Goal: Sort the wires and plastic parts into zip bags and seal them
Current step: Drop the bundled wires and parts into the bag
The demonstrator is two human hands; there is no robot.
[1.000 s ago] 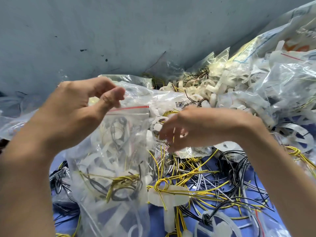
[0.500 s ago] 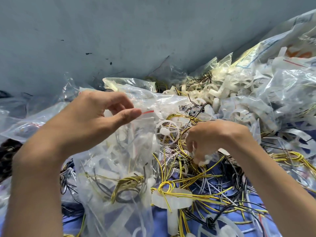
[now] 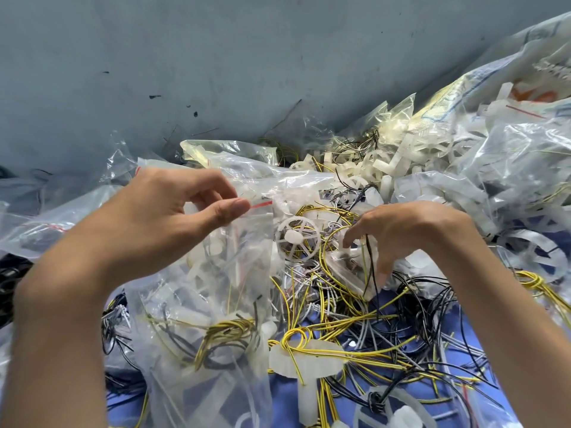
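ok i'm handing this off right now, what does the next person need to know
Left hand: pinches the top edge of the zip bag beside its red strip, holding it up.
Right hand: fingers curled round a clear part with wires, down in the loose pile.
Done: the bag already holds white parts and a yellow wire bundle; filled bags lie at right.
Left: drop this piece in, work through the pile, then press the strip closed; the bag looks unsealed.
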